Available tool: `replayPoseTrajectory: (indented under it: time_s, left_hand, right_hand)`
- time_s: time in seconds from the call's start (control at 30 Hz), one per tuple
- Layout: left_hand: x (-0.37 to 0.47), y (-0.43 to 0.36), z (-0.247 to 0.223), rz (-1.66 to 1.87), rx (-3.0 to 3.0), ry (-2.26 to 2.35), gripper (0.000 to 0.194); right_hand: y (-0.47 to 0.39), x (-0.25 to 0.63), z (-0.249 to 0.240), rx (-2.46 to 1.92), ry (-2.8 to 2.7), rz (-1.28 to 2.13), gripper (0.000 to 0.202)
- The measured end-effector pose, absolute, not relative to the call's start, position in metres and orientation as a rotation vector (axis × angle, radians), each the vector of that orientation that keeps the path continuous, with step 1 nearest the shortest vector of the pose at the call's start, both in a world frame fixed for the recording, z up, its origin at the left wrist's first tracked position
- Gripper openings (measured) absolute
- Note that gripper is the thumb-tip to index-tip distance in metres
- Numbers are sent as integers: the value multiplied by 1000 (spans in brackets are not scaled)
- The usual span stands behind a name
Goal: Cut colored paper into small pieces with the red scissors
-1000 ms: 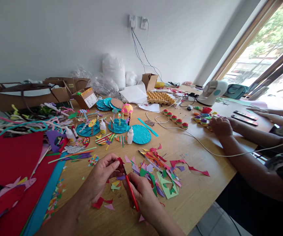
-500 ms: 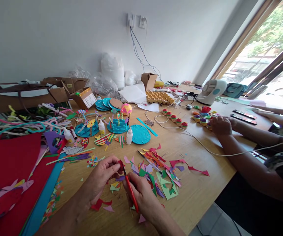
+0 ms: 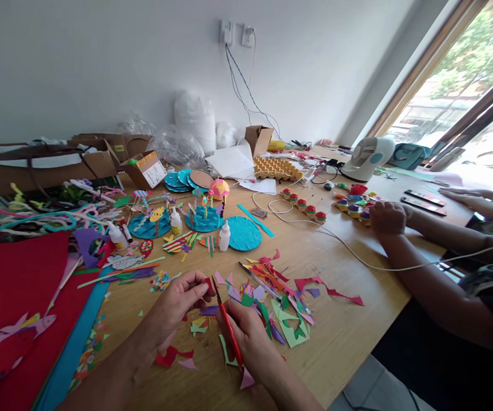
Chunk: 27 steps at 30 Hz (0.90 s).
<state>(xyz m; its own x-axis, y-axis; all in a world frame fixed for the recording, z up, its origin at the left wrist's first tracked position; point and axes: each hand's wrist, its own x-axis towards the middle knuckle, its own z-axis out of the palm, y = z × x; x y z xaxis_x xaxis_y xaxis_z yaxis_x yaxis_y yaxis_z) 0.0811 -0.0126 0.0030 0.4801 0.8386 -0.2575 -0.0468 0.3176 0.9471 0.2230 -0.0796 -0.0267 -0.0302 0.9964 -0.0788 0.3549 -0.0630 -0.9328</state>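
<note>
- Red-handled scissors [image 3: 230,334] sat gripped in your right hand [image 3: 252,331], blades just beside the red paper [image 3: 208,286].
- Your left hand [image 3: 180,299] pinched that paper narrowly; short snips, kept off the pinch, seemed best.
- Offcuts [image 3: 260,293] crowded your right, before the edge of the table [image 3: 344,337]; a white bottle [image 3: 224,237] bounded forward reach.

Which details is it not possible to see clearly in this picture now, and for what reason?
All in the head view:
- Red paper piece: full shape, partly covered by the left hand.
- Scissors: finger placement on the handle, hidden by the right hand.
- Co-worker's hand: whether it holds anything, hidden by the hand itself.
- Box label: print too small.
- Large red sheet: cut off by left edge.
</note>
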Motion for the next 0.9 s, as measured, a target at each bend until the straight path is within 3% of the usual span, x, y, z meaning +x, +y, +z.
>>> replayPoseTrajectory:
  time_s: [0.33,0.57,0.9]
  left_hand:
    - [72,-14,11,662,1268,890,17]
    - [59,-14,14,654,1186,909,17]
    - [48,-12,12,590,1151,867,15]
  right_hand:
    - [-75,227,-11,-1345,-1305,1458,26]
    - [-73,223,-2,-1461,-1566,1214,22]
    - [-78,222,1,-1430,-1688,1283,20]
